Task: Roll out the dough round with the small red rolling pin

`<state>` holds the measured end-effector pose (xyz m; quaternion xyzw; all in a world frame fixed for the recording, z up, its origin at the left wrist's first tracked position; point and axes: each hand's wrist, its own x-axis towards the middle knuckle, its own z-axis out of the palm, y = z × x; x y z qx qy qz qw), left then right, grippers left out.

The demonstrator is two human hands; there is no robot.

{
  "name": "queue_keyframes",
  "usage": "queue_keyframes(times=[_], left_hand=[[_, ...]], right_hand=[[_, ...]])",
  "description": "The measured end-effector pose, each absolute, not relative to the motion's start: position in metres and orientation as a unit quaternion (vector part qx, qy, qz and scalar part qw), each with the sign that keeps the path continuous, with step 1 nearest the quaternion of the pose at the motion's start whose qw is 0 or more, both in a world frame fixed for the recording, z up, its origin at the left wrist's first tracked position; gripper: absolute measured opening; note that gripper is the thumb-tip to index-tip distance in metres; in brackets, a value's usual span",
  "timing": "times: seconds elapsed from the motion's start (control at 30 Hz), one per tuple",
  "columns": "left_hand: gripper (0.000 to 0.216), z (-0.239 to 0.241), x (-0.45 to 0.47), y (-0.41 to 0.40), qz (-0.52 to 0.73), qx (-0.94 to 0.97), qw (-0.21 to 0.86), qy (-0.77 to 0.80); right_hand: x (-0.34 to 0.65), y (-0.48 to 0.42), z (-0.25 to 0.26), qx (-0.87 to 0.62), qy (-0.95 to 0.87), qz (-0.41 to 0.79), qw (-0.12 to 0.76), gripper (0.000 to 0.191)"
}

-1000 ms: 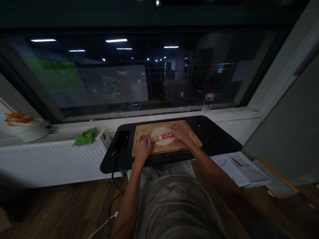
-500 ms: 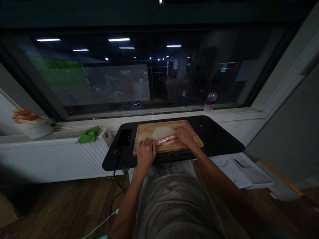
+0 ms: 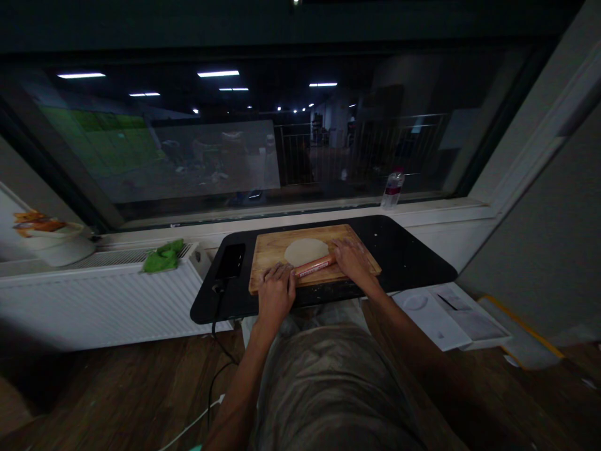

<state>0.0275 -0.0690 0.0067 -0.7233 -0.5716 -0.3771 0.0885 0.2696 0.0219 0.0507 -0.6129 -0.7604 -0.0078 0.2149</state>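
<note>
1. Wooden cutting board (image 3: 270, 250) lies on a black tabletop (image 3: 413, 260) below a dark window.
2. A pale, flat round of dough (image 3: 305, 249) sits near the board's middle, a little toward its 12 o'clock edge.
3. A red roller (image 3: 315, 266) lies across the board at the dough's 6 o'clock rim. It seems to touch the dough and is tilted so that its right end points toward 2 o'clock.
4. The left hand (image 3: 277, 289) is palm down at the roller's 8 o'clock end. Its fingers are stretched flat and not curled around anything.
5. The right hand (image 3: 353, 260) lies flat over the roller's 2 o'clock end, fingers spread, pressing rather than gripping.
6. A dark phone (image 3: 231, 260) rests on the tabletop just beside the board at 9 o'clock, and a cable (image 3: 213, 313) hangs off the edge near it.
7. Farther out at 9 o'clock, a green cloth (image 3: 163, 257) lies on a white radiator (image 3: 94, 300), with a white bowl (image 3: 59, 247) beyond it.
8. A plastic water bottle (image 3: 392, 188) stands on the windowsill at the board's 1 o'clock, well apart from it.
9. Papers (image 3: 446, 313) lie low at 4 o'clock.
</note>
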Motion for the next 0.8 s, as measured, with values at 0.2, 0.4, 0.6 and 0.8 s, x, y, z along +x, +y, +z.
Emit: queue_keyframes(times=[0.2, 0.4, 0.6, 0.8], left_hand=[[0.036, 0.005, 0.030, -0.071, -0.383, -0.718, 0.077, -0.576], [0.040, 0.007, 0.029, -0.060, -0.368, -0.696, 0.073, -0.612], [0.047, 0.016, 0.027, -0.045, -0.330, -0.668, 0.082, -0.662], [0.045, 0.018, 0.024, -0.041, -0.334, -0.673, 0.088, -0.654]], right_hand=[[0.274, 0.024, 0.042, -0.599, -0.767, -0.029, 0.229, 0.051], [0.271, 0.052, 0.031, -0.593, -0.776, -0.032, 0.212, 0.051], [0.265, 0.096, 0.021, -0.557, -0.808, -0.023, 0.193, 0.051], [0.257, 0.124, 0.019, -0.534, -0.827, -0.016, 0.174, 0.044]])
